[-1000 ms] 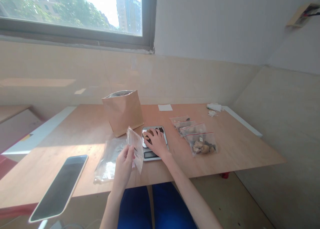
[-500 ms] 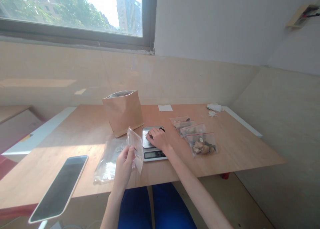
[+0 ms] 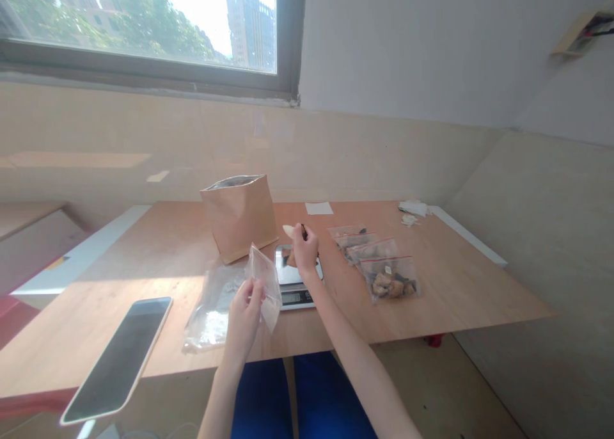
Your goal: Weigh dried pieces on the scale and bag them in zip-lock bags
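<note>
My left hand (image 3: 246, 306) pinches a clear zip bag (image 3: 269, 288), holding it upright just left of the kitchen scale (image 3: 286, 276). Raised above the scale plate is my right hand (image 3: 306, 250), its fingers closed around a few dried pieces. A pale flat piece (image 3: 288, 231) sticks out to the left of the fingers, and a dark piece (image 3: 304, 231) shows beside it. Brownish pieces (image 3: 290, 257) lie on the plate, partly hidden by the hand. The digits on the display are too small to read.
A brown paper pouch (image 3: 240, 221) stands open behind the bag. More clear bags (image 3: 211, 317) lie flat under my left hand. Several filled zip bags (image 3: 391, 282) rest at the right. A phone (image 3: 119, 356) sits at the left front edge, and a white paper (image 3: 319, 208) lies farther back.
My right hand has lifted off the scale plate with dried pieces now showing in its fingers. My left hand still holds the zip bag in about the same place.
</note>
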Demonstrator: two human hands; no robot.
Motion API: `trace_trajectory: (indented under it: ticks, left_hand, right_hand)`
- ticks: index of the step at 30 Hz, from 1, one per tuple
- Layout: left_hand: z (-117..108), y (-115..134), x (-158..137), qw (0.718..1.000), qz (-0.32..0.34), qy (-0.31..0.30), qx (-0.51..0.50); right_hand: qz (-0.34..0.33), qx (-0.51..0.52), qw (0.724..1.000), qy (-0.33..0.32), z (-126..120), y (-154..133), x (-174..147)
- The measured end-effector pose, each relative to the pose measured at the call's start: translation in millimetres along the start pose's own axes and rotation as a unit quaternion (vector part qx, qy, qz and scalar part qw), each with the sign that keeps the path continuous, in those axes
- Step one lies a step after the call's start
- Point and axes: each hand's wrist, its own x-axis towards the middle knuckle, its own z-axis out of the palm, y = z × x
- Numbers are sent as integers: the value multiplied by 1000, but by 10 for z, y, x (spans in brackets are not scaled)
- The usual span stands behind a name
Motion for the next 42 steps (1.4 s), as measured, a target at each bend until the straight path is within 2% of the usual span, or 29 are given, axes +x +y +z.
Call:
trace_trajectory:
  ticks: [3,7,9,12,18,20,23,25,27,29,31,33,35,37,39,42]
  left_hand:
    - [49,17,3,1000,15,6,5]
    - [102,64,-35,1000,20,6,-5]
    - [119,67,-54,999,41,15,-7]
    - [136,34,-71,998,51,32,-24]
    - [128,41,-104,995,-5,35,-91]
    - [115,82,-111,994,-24,35,-99]
    - [105,119,-105,994,-33,40,-92]
    - [107,106,-94,994,-38,51,-91]
    - [110,69,-83,991,-57,63,-103]
    - [101,27,-73,987,-72,74,-119]
    - [78,0,-63,985,-73,77,-132]
    - [43,1,-55,984,-76,74,-144]
    - [8,21,-52,982,-83,64,-158]
    - [-18,48,-55,980,-86,54,-169]
    - [-30,67,-66,979,-89,42,-180]
    - [-26,72,-93,975,-95,29,-197]
  right_hand:
    - [89,86,991,-52,87,-177,-126]
    - [138,87,977,-140,133,-254,-281]
    - [102,31,983,-148,139,-235,-331]
    - [41,-77,989,-122,147,-181,-372]
    - [-36,-171,978,-113,80,-182,-407]
    - [-54,-212,964,-151,5,-241,-429]
    - [-72,-266,928,-250,-112,-357,-479]
    - [-83,-275,902,-322,-154,-422,-511]
    - [-110,-255,890,-362,-159,-455,-521]
    - [-154,-222,899,-344,-146,-438,-487]
    - [-189,-207,918,-281,-146,-356,-400]
    - [-201,-236,928,-207,-187,-207,-276]
    - [-186,-302,923,-153,-278,-9,-148]
    - [-143,-371,906,-147,-400,203,-50]
    - [-121,-403,891,-169,-524,393,2]
    - [-154,-382,890,-194,-661,599,18]
